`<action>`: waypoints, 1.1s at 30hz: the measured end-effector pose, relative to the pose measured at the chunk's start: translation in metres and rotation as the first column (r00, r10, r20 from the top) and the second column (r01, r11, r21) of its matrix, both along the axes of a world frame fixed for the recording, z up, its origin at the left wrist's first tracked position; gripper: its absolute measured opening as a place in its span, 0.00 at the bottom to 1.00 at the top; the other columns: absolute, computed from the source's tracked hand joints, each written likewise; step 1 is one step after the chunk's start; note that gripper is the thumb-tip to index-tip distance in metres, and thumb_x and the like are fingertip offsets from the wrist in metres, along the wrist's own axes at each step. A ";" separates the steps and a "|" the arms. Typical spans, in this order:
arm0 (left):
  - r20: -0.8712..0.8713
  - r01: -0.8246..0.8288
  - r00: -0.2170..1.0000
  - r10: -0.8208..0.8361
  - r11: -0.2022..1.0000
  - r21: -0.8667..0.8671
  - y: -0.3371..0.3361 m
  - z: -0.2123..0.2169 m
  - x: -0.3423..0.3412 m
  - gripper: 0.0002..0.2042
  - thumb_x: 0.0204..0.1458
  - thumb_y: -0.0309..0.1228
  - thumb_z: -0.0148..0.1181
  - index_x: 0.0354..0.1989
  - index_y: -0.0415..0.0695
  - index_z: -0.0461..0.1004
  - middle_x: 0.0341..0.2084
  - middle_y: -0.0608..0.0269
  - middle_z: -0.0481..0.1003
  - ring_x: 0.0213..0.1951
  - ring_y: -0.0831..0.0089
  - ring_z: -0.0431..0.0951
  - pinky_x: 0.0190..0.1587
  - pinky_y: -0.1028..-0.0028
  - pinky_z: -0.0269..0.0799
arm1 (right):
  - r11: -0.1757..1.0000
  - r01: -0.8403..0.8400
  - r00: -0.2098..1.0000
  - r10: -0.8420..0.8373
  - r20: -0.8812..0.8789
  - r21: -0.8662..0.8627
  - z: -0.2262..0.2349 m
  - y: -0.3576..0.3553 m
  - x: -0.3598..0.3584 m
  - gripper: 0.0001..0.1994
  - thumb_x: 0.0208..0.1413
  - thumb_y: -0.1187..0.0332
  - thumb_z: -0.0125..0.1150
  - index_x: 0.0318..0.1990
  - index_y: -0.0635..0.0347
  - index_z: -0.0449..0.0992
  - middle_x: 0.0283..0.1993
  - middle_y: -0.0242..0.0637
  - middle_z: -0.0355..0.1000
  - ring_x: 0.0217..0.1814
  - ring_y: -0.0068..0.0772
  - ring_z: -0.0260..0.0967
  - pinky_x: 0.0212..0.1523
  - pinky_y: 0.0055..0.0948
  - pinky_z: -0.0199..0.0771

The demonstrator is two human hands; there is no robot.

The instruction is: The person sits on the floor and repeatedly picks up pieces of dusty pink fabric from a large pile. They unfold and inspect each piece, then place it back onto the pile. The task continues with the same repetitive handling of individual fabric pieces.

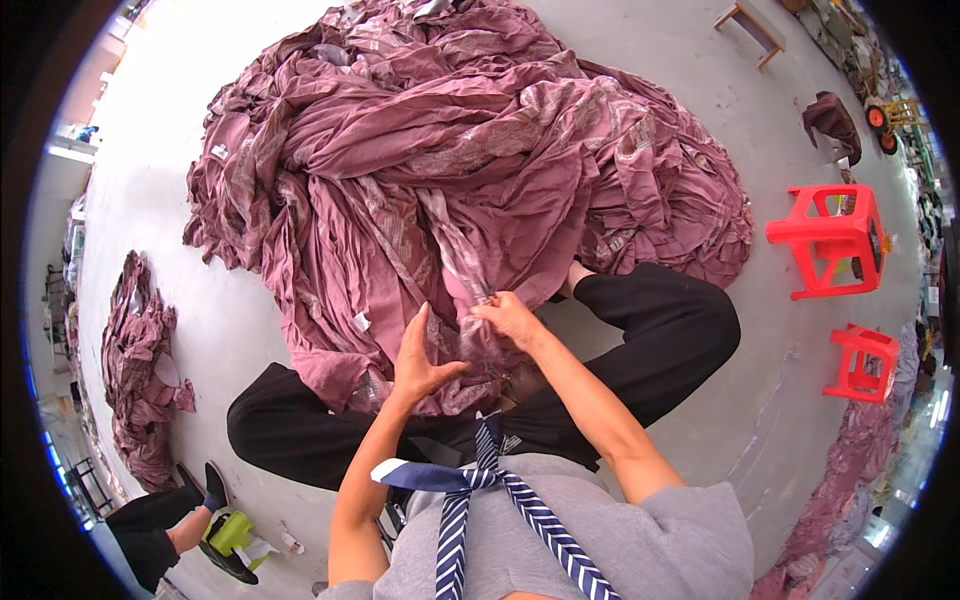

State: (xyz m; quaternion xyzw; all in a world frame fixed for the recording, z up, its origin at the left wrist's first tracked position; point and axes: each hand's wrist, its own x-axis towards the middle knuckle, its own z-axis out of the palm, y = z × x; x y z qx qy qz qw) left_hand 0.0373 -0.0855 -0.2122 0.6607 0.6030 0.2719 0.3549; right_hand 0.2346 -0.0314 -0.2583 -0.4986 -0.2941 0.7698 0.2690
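A large heap of dusty-pink patterned fabric (430,150) lies on the floor before me and spills over my crossed legs. My right hand (512,320) is closed on a gathered fold of this fabric, just above my lap. To its left, my left hand (424,358) is open, thumb and fingers spread apart, at the cloth's near part. Whether its palm touches the cloth I cannot tell. Near the left hand a small white tag (361,321) shows on the fabric. A striped navy-and-white tie band (487,475) hangs at my front.
A smaller pink fabric pile (140,370) lies on the left. Two red plastic stools (835,235) stand at the right, near a brown bench (752,32) and more cloth (840,490). At lower left are another person's legs (150,535) and a green object (232,533).
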 end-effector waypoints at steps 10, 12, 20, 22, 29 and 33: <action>0.712 -0.147 -0.025 0.702 0.702 -0.697 0.044 0.025 -0.044 0.08 0.52 0.27 0.47 0.37 0.41 0.72 0.36 0.63 0.75 0.40 0.69 0.74 0.49 0.68 0.69 | 0.891 0.139 0.990 -0.127 -0.056 0.432 0.115 0.084 -0.028 0.17 0.59 0.60 0.51 0.47 0.64 0.71 0.36 0.39 0.76 0.20 0.11 0.61 0.17 0.10 0.55; 0.741 -0.151 -0.061 0.669 0.727 -0.669 0.047 0.006 -0.064 0.08 0.53 0.27 0.47 0.37 0.42 0.72 0.37 0.62 0.75 0.41 0.69 0.74 0.50 0.67 0.68 | 0.894 0.236 0.971 -0.202 -0.126 0.382 0.089 0.079 -0.012 0.12 0.58 0.67 0.52 0.45 0.63 0.72 0.36 0.39 0.76 0.19 0.11 0.61 0.15 0.09 0.53; 0.723 -0.060 -0.203 0.660 0.729 -0.682 0.040 -0.012 -0.082 0.12 0.54 0.29 0.43 0.39 0.38 0.72 0.38 0.58 0.75 0.41 0.64 0.75 0.50 0.63 0.69 | 0.913 -0.020 0.989 -0.042 0.144 0.407 0.058 0.021 -0.043 0.08 0.52 0.71 0.60 0.38 0.64 0.73 0.30 0.29 0.73 0.25 0.11 0.62 0.26 0.14 0.63; 0.704 -0.042 -0.211 0.678 0.713 -0.700 0.042 -0.001 -0.079 0.12 0.54 0.29 0.43 0.39 0.38 0.72 0.37 0.57 0.76 0.40 0.64 0.75 0.49 0.63 0.69 | 0.883 -0.053 0.986 -0.028 0.166 0.465 0.058 0.012 -0.059 0.06 0.50 0.72 0.61 0.34 0.63 0.74 0.26 0.23 0.69 0.26 0.10 0.61 0.26 0.15 0.62; 0.671 -0.073 -0.207 0.712 0.673 -0.736 0.047 -0.010 -0.077 0.11 0.54 0.30 0.44 0.39 0.39 0.72 0.37 0.59 0.76 0.40 0.66 0.76 0.49 0.65 0.69 | 0.911 -0.050 0.993 0.003 0.114 0.410 0.072 -0.015 -0.087 0.11 0.50 0.68 0.64 0.36 0.66 0.74 0.24 0.24 0.68 0.23 0.10 0.60 0.26 0.12 0.60; 0.650 -0.119 -0.162 0.743 0.639 -0.760 0.045 -0.009 -0.073 0.11 0.56 0.32 0.45 0.41 0.42 0.71 0.37 0.63 0.75 0.41 0.69 0.75 0.49 0.67 0.69 | 0.970 0.092 0.993 -0.073 -0.091 0.224 0.093 -0.004 -0.101 0.10 0.52 0.66 0.62 0.36 0.64 0.75 0.23 0.26 0.69 0.19 0.08 0.56 0.18 0.10 0.51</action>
